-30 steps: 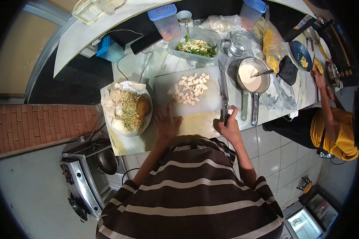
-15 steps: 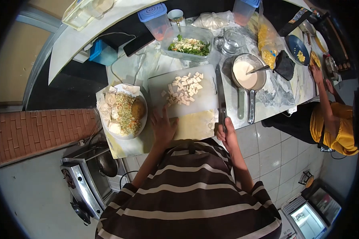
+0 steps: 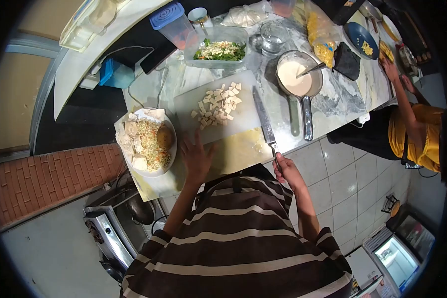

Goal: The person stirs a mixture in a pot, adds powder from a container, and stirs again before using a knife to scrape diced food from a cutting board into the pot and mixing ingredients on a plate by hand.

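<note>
Pale diced pieces, perhaps tofu (image 3: 217, 105), lie in a loose heap on a white cutting board (image 3: 186, 102). My left hand (image 3: 197, 160) rests with its fingers spread at the board's near edge, holding nothing. On the right side, my right hand (image 3: 288, 171) is closed around the handle of a long kitchen knife (image 3: 264, 115). The blade lies along the right edge of the board, pointing away from me. Left of the board stands a white plate (image 3: 168, 164) with chopped vegetables (image 3: 153, 141), pale chunks and a brown round item (image 3: 165, 137).
A saucepan (image 3: 307, 116) of creamy batter with a spoon stands to the right. Behind the board are a plastic container (image 3: 191, 58) of greens, a glass jug (image 3: 274, 39) and a lidded box (image 3: 171, 25). Another person (image 3: 414, 134) works at the far right near a pan (image 3: 361, 39).
The view has turned slightly, shifting the counter leftward. My right hand and the knife handle sit a little nearer my body. My left hand stays at the board's edge; the diced pieces look unchanged.
</note>
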A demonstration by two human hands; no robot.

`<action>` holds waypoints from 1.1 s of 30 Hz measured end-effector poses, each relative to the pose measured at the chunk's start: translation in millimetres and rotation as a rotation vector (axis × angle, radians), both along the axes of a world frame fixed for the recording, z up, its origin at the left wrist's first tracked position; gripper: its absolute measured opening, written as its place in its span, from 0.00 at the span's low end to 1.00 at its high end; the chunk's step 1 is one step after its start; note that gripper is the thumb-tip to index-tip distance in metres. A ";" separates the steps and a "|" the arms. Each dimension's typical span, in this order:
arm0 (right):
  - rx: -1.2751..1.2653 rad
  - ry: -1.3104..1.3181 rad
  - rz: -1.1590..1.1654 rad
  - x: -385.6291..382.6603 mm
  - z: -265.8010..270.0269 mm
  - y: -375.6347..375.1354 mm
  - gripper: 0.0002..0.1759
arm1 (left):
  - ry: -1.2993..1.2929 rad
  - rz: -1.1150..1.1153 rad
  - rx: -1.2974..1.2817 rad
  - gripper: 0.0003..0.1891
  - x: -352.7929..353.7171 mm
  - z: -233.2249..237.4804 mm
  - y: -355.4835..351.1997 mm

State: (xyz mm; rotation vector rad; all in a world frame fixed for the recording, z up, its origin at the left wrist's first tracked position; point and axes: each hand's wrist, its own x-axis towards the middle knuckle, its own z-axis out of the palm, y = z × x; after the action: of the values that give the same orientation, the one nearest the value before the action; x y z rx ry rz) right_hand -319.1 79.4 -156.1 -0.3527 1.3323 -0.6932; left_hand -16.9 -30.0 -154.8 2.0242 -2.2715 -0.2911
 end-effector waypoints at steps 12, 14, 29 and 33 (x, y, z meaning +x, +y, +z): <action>0.020 0.406 -0.002 -29.5 23.5 67.4 0.32 | 0.003 0.010 -0.014 0.43 -0.8 -4.7 1.2; -0.008 0.451 -0.005 -35.7 43.3 78.1 0.31 | 0.000 0.012 -0.034 0.43 0.5 -11.0 3.0; -0.498 1.267 0.096 5.0 41.9 -4.5 0.23 | 0.213 0.071 -0.031 0.45 3.3 5.3 3.3; -0.502 1.404 0.160 10.4 35.5 -17.3 0.20 | 0.252 0.055 -0.007 0.44 1.8 12.8 4.4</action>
State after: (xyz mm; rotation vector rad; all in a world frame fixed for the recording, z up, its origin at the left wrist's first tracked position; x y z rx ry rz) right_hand -308.7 62.2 -120.6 -1.5249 2.3721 -0.6190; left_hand -15.1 -25.6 -142.0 1.9195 -2.0600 -0.5019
